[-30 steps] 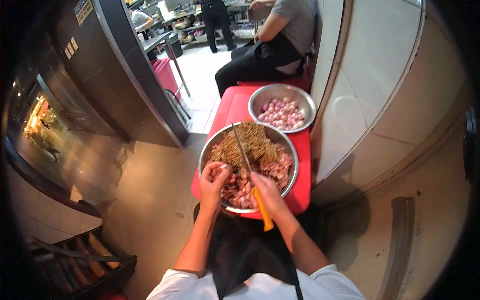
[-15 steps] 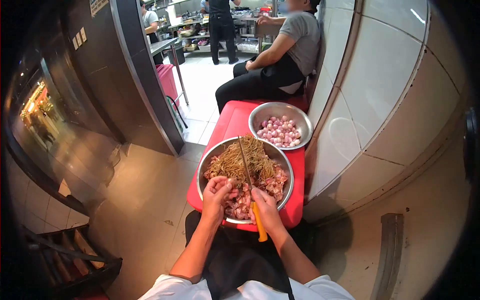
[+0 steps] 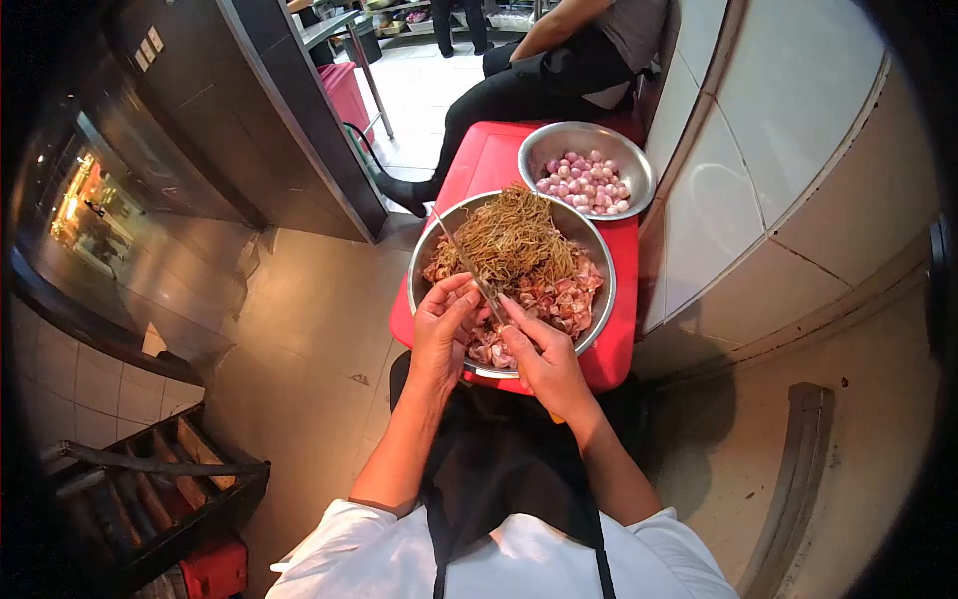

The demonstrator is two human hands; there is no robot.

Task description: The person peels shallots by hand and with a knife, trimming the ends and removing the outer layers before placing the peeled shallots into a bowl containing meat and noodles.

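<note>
My right hand [image 3: 547,359] is closed around a knife [image 3: 461,250], its blade slanting up and left and a bit of yellow handle showing below the palm. My left hand [image 3: 442,324] is closed in a pinch beside the blade; what its fingers hold is hidden. Both hands are over the near part of a large metal bowl [image 3: 605,324]. A heap of brown, stringy, root-like strands [image 3: 514,240] fills its far half, with pinkish, peel-like pieces [image 3: 574,304] around it. Behind stands a smaller metal bowl [image 3: 644,165] holding many small pink-and-white shallots [image 3: 584,185].
Both bowls stand on a red stool-like surface [image 3: 479,150]. A seated person [image 3: 559,75] in dark trousers is just beyond it. A tiled wall [image 3: 718,190] rises close on the right. At lower left lies a dark slatted rack [image 3: 150,479].
The view has tipped downward, so the bowls appear higher. My hands have come closer together, the knife blade now lying at my left fingertips and tilted further left.
</note>
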